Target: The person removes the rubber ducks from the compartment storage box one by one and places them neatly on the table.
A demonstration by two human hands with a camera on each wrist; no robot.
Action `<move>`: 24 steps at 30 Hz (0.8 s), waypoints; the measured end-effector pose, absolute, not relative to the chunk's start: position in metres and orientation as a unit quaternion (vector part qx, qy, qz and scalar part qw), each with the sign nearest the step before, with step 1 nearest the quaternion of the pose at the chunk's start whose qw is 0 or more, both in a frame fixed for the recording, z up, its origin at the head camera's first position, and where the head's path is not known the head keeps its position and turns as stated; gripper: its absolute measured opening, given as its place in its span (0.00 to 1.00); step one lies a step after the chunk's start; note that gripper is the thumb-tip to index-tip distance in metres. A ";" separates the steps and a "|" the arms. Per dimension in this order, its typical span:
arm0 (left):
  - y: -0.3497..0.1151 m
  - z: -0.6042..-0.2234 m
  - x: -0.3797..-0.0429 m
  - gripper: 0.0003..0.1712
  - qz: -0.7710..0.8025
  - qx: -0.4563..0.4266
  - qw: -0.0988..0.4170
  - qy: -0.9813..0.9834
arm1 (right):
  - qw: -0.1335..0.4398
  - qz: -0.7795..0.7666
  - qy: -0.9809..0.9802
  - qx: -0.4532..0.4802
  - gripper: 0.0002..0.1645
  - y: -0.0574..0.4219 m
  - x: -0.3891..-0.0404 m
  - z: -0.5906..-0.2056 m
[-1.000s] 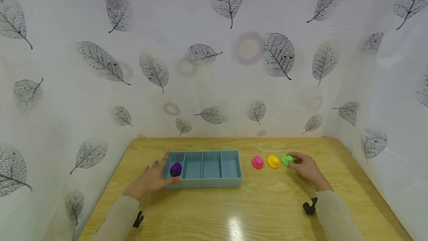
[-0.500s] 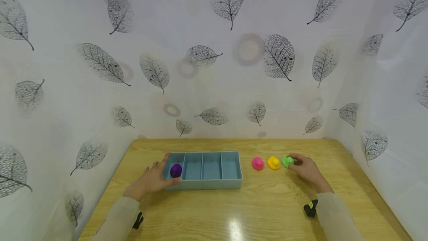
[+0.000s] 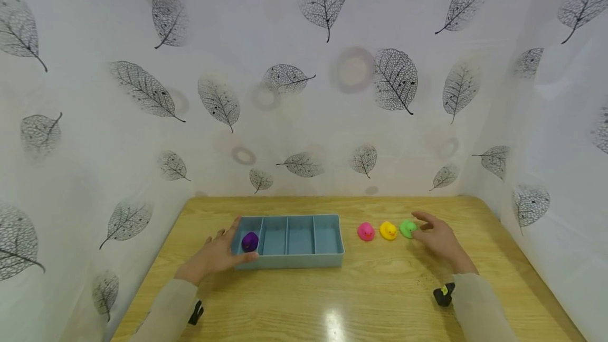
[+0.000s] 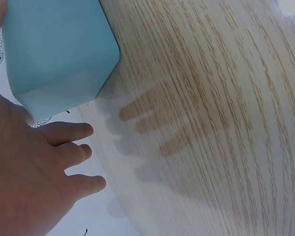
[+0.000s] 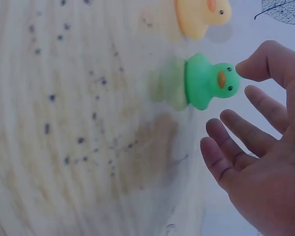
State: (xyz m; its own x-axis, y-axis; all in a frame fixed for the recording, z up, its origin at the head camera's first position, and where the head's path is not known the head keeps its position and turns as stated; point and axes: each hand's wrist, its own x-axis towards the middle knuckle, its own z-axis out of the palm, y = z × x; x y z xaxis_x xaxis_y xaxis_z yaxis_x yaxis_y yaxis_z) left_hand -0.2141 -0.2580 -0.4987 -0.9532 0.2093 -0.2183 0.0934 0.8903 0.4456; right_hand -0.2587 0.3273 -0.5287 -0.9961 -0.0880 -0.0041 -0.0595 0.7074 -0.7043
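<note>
My left hand [image 3: 216, 252] holds the left end of a blue-grey divided box [image 3: 294, 260], thumb at the front wall and index finger at the back corner. In the left wrist view the other fingers spread out beside the box [image 4: 59, 44]. Inside the leftmost compartment sits a purple rubber duck [image 3: 249, 241]. At the right, my right hand [image 3: 439, 239] is beside a green rubber duck [image 3: 407, 228], thumb and fingers spread apart. The right wrist view shows the green duck [image 5: 204, 81] upright on the table, just off the fingertips, with nothing in the hand.
A yellow rubber duck [image 3: 388, 230] and a pink one [image 3: 366, 231] stand in a row left of the green duck. The wooden table [image 3: 294, 300] ends at a leaf-printed white curtain [image 3: 304, 120] behind and at both sides. Black wrist devices [image 3: 444, 294] show below the sleeves.
My right hand has let go of the green duck; its fingers have spread and drawn slightly right. The left hand and the box have stayed put.
</note>
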 end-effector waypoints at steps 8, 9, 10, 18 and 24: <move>-0.259 -0.499 -0.214 0.74 0.222 0.082 0.127 0.963 | -0.047 -0.382 0.921 -0.058 0.35 0.313 -0.258 -0.506; -0.259 -0.500 -0.214 0.74 0.222 0.082 0.126 0.963 | -0.055 -0.381 0.921 -0.064 0.34 0.311 -0.258 -0.504; -0.259 -0.500 -0.214 0.74 0.221 0.083 0.126 0.964 | -0.060 -0.381 0.920 -0.069 0.34 0.308 -0.259 -0.501; -0.259 -0.500 -0.214 0.74 0.221 0.082 0.126 0.964 | -0.081 -0.390 0.910 -0.115 0.32 0.286 -0.261 -0.487; -0.259 -0.500 -0.214 0.74 0.227 0.081 0.125 0.963 | -0.075 -0.396 0.906 -0.132 0.31 0.268 -0.260 -0.481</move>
State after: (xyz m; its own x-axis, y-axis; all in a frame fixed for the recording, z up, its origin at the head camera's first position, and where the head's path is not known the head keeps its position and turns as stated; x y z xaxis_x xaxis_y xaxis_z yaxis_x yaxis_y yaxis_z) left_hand -0.2142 -0.2592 -0.5001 -0.9556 0.2126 -0.2039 0.0993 0.8842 0.4565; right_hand -0.2600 0.2683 -0.4813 -0.9538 -0.1802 0.2402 -0.2987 0.6519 -0.6970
